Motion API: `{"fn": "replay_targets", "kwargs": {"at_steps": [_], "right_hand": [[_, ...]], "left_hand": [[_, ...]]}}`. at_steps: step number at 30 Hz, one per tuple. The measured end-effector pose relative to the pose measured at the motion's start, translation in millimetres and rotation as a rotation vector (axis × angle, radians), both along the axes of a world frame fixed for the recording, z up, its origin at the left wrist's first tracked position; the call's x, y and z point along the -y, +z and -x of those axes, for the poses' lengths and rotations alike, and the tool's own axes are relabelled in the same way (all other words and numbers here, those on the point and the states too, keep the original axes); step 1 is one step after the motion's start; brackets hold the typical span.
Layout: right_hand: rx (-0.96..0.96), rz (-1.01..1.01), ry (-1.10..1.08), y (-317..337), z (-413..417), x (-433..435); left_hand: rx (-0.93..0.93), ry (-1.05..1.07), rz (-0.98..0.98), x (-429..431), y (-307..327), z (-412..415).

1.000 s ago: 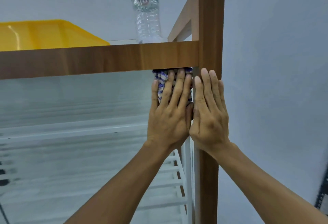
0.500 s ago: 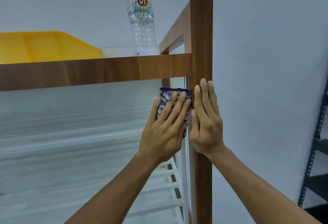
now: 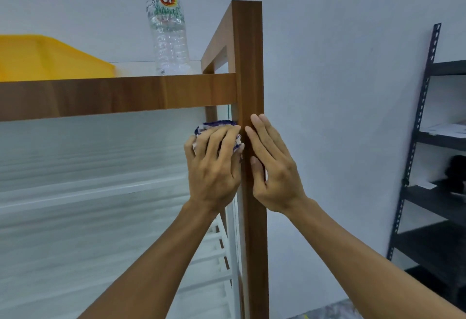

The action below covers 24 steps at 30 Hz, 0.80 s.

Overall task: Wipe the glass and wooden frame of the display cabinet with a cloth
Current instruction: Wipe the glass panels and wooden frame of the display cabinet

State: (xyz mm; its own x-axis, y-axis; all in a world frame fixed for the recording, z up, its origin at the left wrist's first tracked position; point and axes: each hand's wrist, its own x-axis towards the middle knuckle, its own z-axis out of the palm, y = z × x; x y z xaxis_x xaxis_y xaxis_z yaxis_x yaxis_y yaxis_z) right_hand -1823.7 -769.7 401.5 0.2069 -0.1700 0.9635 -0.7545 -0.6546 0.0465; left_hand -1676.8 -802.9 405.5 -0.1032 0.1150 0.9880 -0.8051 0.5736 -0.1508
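1. A display cabinet is shown from just below its top right corner. Its frame is made of smooth, brown wood-grain board with square, sharp edges.
2. An upright wooden post is met at a right angle by a horizontal wooden rail.
3. A glass pane fills the space under the rail. White slatted shelves are seen through it, blurred.
4. A blue and white cloth with a knobbly weave is bunched into a pad. It is pressed to the glass a little below the rail and touches the post's inner edge.
5. The cloth is gripped by the left hand, whose fingers are curled over it, so only its upper edge shows.
6. The right hand is laid on the post's front face with fingers straight and close together. Nothing is held in it.
7. A clear, ribbed plastic bottle stands upright on the cabinet top near the corner. A yellow plastic tray sits at the left.
8. To the right of the post, a plain pale wall is seen. A dark metal rack with perforated uprights stands well apart.
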Motion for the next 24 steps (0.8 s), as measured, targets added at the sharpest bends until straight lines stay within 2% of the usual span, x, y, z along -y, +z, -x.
{"fn": "replay_targets", "kwargs": {"at_steps": [4,8,14,20,24], "right_hand": [[-0.028,0.029,0.042,1,28,2],[-0.021,-0.064,0.236,5,44,23],[-0.021,-0.193,0.560,0,46,67],[0.131,-0.178,0.877,-14,19,89],[0.135,-0.114,1.001,-15,11,108]], "left_hand": [[-0.054,-0.108,0.040,-14,6,28],[-0.079,-0.114,-0.004,-11,6,50],[-0.130,0.009,-0.121,-9,-8,70],[-0.124,0.125,-0.239,-17,-12,72],[-0.083,0.224,-0.238,-16,-23,73]]}}
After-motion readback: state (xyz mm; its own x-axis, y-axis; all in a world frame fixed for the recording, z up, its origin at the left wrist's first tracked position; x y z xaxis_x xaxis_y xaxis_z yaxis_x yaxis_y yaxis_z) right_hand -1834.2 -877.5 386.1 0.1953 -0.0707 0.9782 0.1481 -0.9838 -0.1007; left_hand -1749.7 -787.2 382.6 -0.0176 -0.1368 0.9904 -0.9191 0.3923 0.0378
